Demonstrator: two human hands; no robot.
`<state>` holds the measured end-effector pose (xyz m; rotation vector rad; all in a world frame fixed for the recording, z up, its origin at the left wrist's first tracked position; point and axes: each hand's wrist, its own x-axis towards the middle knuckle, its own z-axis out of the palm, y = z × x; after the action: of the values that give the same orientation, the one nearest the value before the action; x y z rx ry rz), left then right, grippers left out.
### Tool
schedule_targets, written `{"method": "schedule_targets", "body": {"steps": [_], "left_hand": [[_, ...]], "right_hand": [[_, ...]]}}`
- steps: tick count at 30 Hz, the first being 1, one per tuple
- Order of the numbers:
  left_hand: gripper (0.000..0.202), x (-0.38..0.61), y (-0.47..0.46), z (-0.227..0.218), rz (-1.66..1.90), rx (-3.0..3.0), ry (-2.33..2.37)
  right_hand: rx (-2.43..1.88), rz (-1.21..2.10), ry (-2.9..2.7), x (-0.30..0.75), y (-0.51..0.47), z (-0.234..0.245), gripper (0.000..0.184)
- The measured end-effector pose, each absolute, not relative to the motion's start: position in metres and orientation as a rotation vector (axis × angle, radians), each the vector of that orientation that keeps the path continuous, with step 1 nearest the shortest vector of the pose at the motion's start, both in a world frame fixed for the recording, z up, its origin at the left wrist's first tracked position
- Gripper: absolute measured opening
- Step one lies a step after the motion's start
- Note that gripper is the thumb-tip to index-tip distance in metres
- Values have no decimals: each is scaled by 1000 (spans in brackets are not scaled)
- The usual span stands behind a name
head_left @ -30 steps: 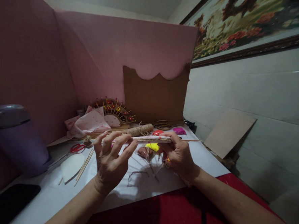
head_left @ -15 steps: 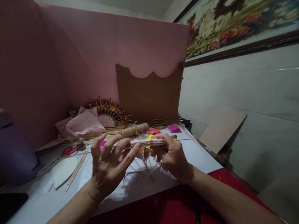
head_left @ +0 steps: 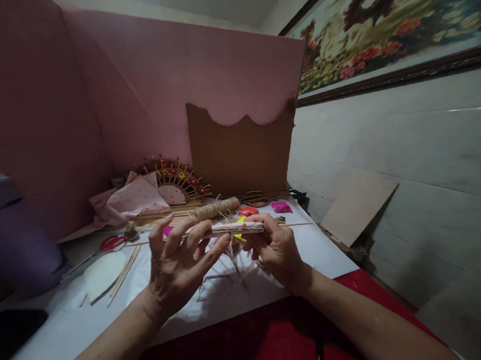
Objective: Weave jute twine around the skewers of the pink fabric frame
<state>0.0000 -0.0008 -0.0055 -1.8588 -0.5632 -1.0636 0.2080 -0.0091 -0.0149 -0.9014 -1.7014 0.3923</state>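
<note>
Edge-on to me, a cloth-covered cardboard piece [head_left: 237, 229] is held level above the table, its ribbed brown edge showing under white-and-pink fabric. My left hand [head_left: 180, 254] pinches its left end between thumb and fingers. The right end is gripped by my right hand [head_left: 279, 251], thumb and forefinger closed on it. A thin wooden stick [head_left: 300, 223] shows out past my right hand; whether it runs through the cardboard or behind it, I cannot tell. Loose twine strands [head_left: 236, 264] hang below the piece. A yellow packet [head_left: 241, 237] is partly hidden behind it.
Behind my hands lie a twine roll [head_left: 216, 208], a red packet [head_left: 248, 211] and a magenta packet [head_left: 281, 207]. To the left are red-handled scissors [head_left: 113, 242], a white oval piece [head_left: 103, 275] and sticks [head_left: 124, 276]. A decorated fan [head_left: 179, 175] and cut cardboard [head_left: 241, 153] stand behind.
Both hands keep their hold on the cardboard piece. My left hand has shifted very slightly right, its thumb sliding a little along the edge.
</note>
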Motion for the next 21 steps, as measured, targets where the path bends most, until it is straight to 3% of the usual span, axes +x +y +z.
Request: {"method": "schedule_targets", "body": {"steps": [8,21], "left_hand": [[57,-1,0,-7,-1049,-1865,-558],[38,1,-9,-1,-1377,-1831,-625]], "right_hand": [[-902,379,-1696,208,-10,-14,13],[-873,465,-1466,209,-4,-15,20]]}}
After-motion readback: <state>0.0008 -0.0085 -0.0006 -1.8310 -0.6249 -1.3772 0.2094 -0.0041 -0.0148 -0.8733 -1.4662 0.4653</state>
